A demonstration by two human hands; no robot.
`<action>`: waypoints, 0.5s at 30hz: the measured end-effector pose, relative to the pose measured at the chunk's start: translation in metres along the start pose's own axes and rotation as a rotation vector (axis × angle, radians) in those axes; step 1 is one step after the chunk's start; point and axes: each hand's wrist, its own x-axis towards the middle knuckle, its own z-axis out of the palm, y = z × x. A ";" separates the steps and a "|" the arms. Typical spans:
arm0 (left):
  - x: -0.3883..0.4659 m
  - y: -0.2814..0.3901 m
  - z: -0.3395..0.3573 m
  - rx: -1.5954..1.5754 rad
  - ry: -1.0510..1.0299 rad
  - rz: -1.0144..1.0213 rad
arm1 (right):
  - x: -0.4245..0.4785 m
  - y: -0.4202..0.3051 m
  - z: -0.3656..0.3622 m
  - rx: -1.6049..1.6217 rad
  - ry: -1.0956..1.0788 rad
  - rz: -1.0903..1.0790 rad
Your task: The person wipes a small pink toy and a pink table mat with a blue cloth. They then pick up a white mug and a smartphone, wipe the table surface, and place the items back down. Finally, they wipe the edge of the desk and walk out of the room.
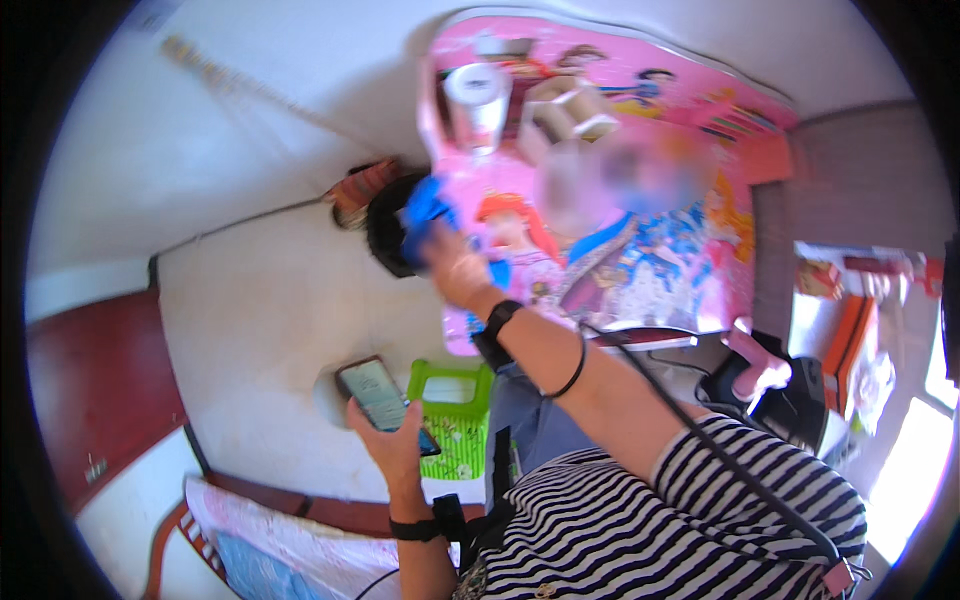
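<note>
My left hand [394,456] grips a smartphone [379,394] with its screen lit and facing up. Stretched out at the left edge of a pink desk [517,169], my right hand [459,264] has its fingers on a crumpled blue item [429,210], perhaps a cloth or plastic; motion blur hides its details. That blue item overlaps a black round container [386,225] beside the desk. Printed cartoon princesses cover the desktop. On it stand a white cylindrical container [477,109] and a pale divided organizer box [566,112].
A green plastic basket or stool [450,450] is below the phone. A striped reddish bag [367,184] lies against the wall. To the right are an orange box [847,352] and a pink object [757,367]. A wooden bed frame [169,536] is at lower left. A dark cord crosses my right arm.
</note>
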 end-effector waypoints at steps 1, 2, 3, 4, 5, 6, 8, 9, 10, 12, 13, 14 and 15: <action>0.001 -0.013 -0.003 -0.049 0.012 -0.037 | -0.018 -0.024 -0.021 0.035 -0.253 -0.039; 0.005 -0.012 0.001 -0.049 -0.017 0.004 | -0.037 -0.017 -0.018 0.179 -0.131 -0.185; 0.012 -0.016 0.005 -0.047 -0.048 0.041 | -0.061 -0.017 -0.029 0.293 -0.072 -0.199; 0.014 -0.020 0.005 -0.037 -0.042 0.064 | -0.078 -0.017 -0.046 0.421 -0.104 -0.272; 0.020 -0.010 0.015 -0.005 -0.082 0.094 | -0.093 -0.005 -0.059 0.485 -0.154 -0.270; 0.026 0.006 0.027 0.027 -0.134 0.131 | -0.111 0.012 -0.070 0.481 -0.164 -0.205; 0.038 0.017 0.045 0.014 -0.197 0.133 | -0.138 0.040 -0.090 0.518 -0.132 -0.095; 0.041 0.029 0.059 0.046 -0.228 0.149 | -0.152 0.062 -0.101 0.529 -0.076 -0.034; 0.042 0.042 0.071 0.081 -0.251 0.159 | -0.165 0.085 -0.110 0.498 -0.027 0.045; 0.047 0.053 0.089 0.101 -0.284 0.179 | -0.184 0.129 -0.124 0.436 0.075 0.172; 0.052 0.053 0.103 0.076 -0.321 0.202 | -0.196 0.154 -0.134 0.382 0.140 0.239; 0.058 0.054 0.118 0.052 -0.365 0.227 | -0.212 0.181 -0.144 0.309 0.204 0.329; 0.064 0.049 0.131 0.122 -0.346 0.322 | -0.222 0.204 -0.154 0.247 0.259 0.405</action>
